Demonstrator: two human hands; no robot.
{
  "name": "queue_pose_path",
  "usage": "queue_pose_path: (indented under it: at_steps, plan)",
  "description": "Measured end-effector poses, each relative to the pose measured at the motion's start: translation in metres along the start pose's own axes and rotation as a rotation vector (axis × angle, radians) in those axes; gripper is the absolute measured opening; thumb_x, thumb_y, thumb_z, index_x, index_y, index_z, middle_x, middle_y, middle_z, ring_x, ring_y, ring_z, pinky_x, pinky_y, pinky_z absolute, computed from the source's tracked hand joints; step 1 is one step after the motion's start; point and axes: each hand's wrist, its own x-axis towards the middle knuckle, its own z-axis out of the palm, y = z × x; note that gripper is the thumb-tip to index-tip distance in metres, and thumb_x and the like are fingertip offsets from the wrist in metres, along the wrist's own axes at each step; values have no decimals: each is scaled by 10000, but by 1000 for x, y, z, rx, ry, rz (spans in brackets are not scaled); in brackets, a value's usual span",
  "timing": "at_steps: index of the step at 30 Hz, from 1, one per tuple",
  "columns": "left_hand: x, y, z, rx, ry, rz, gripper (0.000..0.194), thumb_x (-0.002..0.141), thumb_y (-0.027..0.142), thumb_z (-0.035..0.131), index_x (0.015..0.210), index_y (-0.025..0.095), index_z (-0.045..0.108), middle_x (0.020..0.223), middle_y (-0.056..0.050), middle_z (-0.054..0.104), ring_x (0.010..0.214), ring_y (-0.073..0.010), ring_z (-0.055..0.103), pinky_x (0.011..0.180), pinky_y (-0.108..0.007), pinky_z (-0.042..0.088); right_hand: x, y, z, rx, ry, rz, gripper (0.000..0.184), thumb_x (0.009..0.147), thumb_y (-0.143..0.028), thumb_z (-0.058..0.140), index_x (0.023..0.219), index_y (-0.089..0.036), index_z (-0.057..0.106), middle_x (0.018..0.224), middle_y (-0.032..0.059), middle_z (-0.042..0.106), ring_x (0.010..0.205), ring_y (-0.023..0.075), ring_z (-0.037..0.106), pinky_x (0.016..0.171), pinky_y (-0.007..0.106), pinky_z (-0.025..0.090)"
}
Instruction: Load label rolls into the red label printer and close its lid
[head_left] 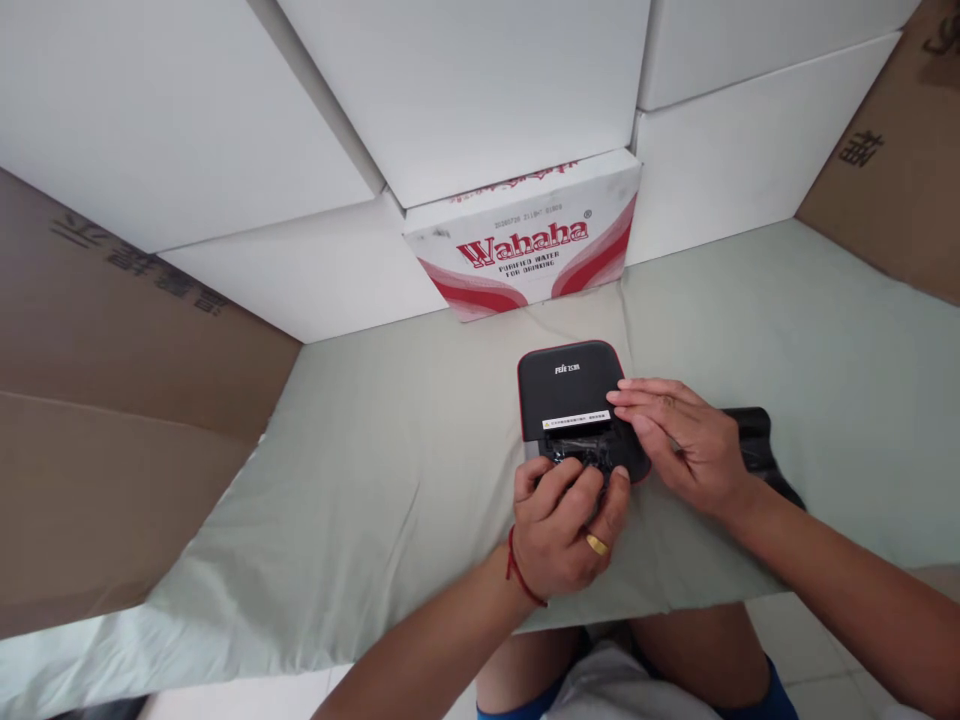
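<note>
A black printer [568, 388] with a red edge and a white maker's mark lies on the green cloth. Across its middle, a white warning strip [576, 420] sits just above a dark slot. My left hand [566, 520] is closed at the near end of the printer, its fingers curled on a shiny black bundle [581, 447] in or over the slot. The fingers hide most of this bundle, so I cannot tell exactly what it is. My right hand [686, 440] rests with straight fingers on the printer's right edge.
A black object with a wavy edge [757, 440] lies right of the printer, partly behind my right forearm. Behind stands a Wahaba-style printed water carton [525, 245] against white boxes [480, 90]. Brown cardboard [120, 420] flanks the left, and more cardboard [892, 170] the right.
</note>
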Motion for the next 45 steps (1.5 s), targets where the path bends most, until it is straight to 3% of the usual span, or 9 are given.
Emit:
queue_pose_path:
  at_steps: [8, 13, 17, 23, 26, 28, 33, 37, 45]
  plan:
    - [-4, -18, -8, -317, 74, -99, 380, 981, 225, 609, 1356, 208, 665, 1002, -68, 716, 954, -215, 671, 868, -381, 526, -8, -6, 0, -35, -134, -99, 420, 1056, -367, 571, 1422, -169, 626, 1377, 194, 711, 1409, 372, 576, 1175, 638, 453]
    - [-7, -65, -1, -569, 237, -797, 407, 1029, 365, 617, 1436, 370, 608, 1418, -59, 658, 1357, -258, 613, 1137, -441, 476, -11, -7, -1, -48, -94, -59, 340, 1043, -207, 560, 1366, -203, 665, 1352, 133, 759, 1362, 297, 635, 1236, 589, 397]
    - [-8, -92, 15, -1026, 52, -1034, 708, 883, 425, 786, 1532, 432, 503, 1664, -29, 515, 1596, -295, 438, 1299, -501, 352, -10, -7, -1, -14, -85, -33, 365, 1030, -195, 570, 1379, -237, 668, 1340, 112, 769, 1342, 296, 652, 1220, 583, 418]
    - [-9, -88, 27, -1249, 15, -1014, 788, 908, 460, 787, 1599, 393, 414, 1746, -47, 428, 1669, -269, 333, 1371, -453, 290, -9, -12, 0, 33, -101, 20, 507, 1074, -354, 519, 1570, -253, 534, 1355, 135, 745, 1323, 324, 644, 1185, 613, 435]
    - [-10, -85, 31, -1240, 19, -969, 755, 902, 489, 790, 1567, 367, 456, 1768, -52, 394, 1685, -278, 296, 1382, -458, 270, -9, -19, 2, 49, -172, -74, 653, 1081, -519, 489, 1660, -227, 417, 1345, 123, 764, 1365, 335, 619, 1280, 668, 288]
    - [-13, -84, 33, -1253, 44, -975, 712, 906, 522, 763, 1540, 353, 485, 1747, -56, 425, 1671, -290, 324, 1382, -485, 270, -11, -21, 3, 74, -185, -193, 582, 1084, -541, 475, 1588, -254, 517, 1279, 73, 806, 1359, 323, 625, 1318, 665, 212]
    - [-17, -83, 28, -1365, -46, -952, 1002, 795, 614, 787, 1652, 407, 312, 1772, -34, 370, 1679, -329, 297, 1388, -555, 252, -18, -19, -6, 4, -161, -310, 385, 1028, -457, 604, 1318, -233, 725, 1222, 48, 836, 1052, 268, 676, 1041, 519, 505]
    - [-15, -84, 23, -1418, -106, -927, 1126, 766, 577, 802, 1694, 457, 176, 1793, 0, 317, 1688, -317, 275, 1393, -554, 245, -17, -20, -10, 8, -124, -291, 312, 1017, -344, 611, 1278, -229, 737, 1189, 45, 848, 918, 221, 675, 844, 441, 539]
    - [-20, -83, 28, -1377, -134, -924, 1184, 769, 596, 848, 1701, 477, 127, 1825, -10, 245, 1678, -328, 295, 1359, -525, 312, -10, -22, -5, 28, -80, -329, 266, 1005, -317, 635, 1225, -247, 767, 1079, 35, 857, 1144, 233, 765, 1140, 459, 548]
